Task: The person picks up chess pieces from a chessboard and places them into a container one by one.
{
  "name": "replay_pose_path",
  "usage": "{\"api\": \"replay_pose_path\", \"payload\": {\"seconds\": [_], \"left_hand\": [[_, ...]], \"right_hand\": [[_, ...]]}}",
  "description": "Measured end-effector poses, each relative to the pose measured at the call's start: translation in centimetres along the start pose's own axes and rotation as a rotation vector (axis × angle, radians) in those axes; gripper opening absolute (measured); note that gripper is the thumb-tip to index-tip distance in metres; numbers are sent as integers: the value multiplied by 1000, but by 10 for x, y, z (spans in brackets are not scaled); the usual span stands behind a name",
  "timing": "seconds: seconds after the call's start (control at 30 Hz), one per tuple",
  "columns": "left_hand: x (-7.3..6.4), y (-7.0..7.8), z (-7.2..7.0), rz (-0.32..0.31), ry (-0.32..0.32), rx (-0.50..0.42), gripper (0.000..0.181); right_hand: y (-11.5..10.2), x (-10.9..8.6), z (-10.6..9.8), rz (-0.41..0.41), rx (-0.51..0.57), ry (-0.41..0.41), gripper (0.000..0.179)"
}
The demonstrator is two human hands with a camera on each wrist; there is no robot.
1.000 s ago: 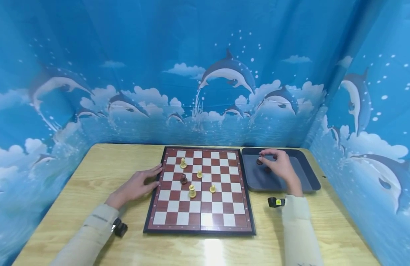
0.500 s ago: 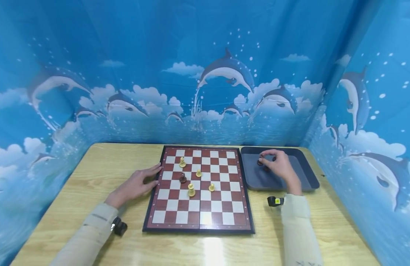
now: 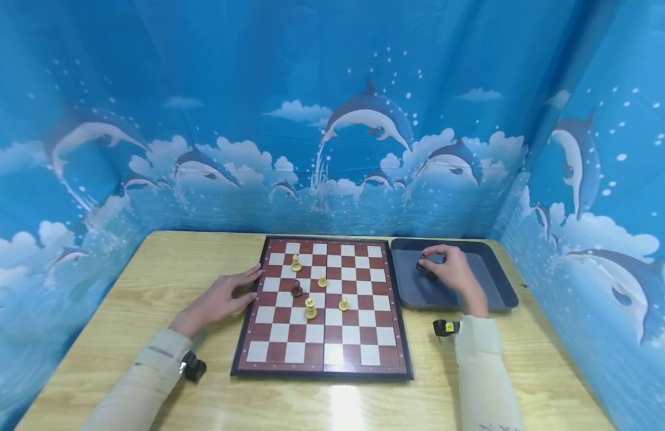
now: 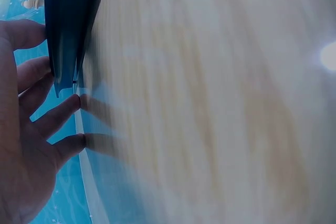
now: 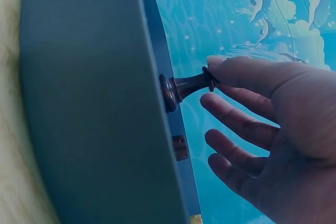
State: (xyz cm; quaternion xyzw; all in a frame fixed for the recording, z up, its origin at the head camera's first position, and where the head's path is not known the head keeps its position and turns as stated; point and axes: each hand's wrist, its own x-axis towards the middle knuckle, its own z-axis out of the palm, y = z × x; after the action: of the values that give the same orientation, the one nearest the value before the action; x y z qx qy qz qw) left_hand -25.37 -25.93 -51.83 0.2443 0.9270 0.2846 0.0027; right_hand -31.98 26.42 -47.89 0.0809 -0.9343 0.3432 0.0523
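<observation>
My right hand [image 3: 453,269] pinches a dark brown chess piece [image 5: 191,86] by its top between thumb and index finger, over the grey tray [image 3: 491,281]. Fingers cover the piece's head, so its kind is unclear. In the right wrist view its base lies behind the tray's rim; a second dark piece [image 5: 180,148] shows nearby. My left hand [image 3: 221,302] rests on the table with fingertips against the left edge of the chessboard [image 3: 359,353]. On the board stand a dark piece [image 3: 297,288] and several cream pieces, including a taller one [image 3: 310,309] and a small pawn [image 3: 343,304].
The tray stands close by the board's right edge at the back of the wooden table [image 3: 203,395]. A blue curtain with dolphins [image 3: 246,179] hangs behind and along both sides. Each wrist carries a small black camera, such as the right one [image 3: 445,327].
My right hand and the dark chess piece have come down slightly in the tray. The left hand stays at the board's edge, and the pieces on the board keep their squares.
</observation>
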Motion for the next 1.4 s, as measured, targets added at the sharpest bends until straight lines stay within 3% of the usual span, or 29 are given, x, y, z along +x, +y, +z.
{"api": "replay_pose_path", "payload": {"seconds": [0.2,0.37,0.73,1.07,1.4], "left_hand": [[1,-2,1,-3,-4,-5,57],[1,-2,2,-9,-9,-3,57],[1,-2,2,-20,-10,-3,58],[2,0,1,-23,-12,-8,57],[2,1,2,-13,-13,7,57]], "right_hand": [[1,0,0,14,7,-31,23],[-11,-5,-7,5,5,-44,27],[-47,-15,-20,-141,93,-39,28],[-68,-17,-13,-206,131,-153,29],[-76,-14,4,-267,304,-326,30]]}}
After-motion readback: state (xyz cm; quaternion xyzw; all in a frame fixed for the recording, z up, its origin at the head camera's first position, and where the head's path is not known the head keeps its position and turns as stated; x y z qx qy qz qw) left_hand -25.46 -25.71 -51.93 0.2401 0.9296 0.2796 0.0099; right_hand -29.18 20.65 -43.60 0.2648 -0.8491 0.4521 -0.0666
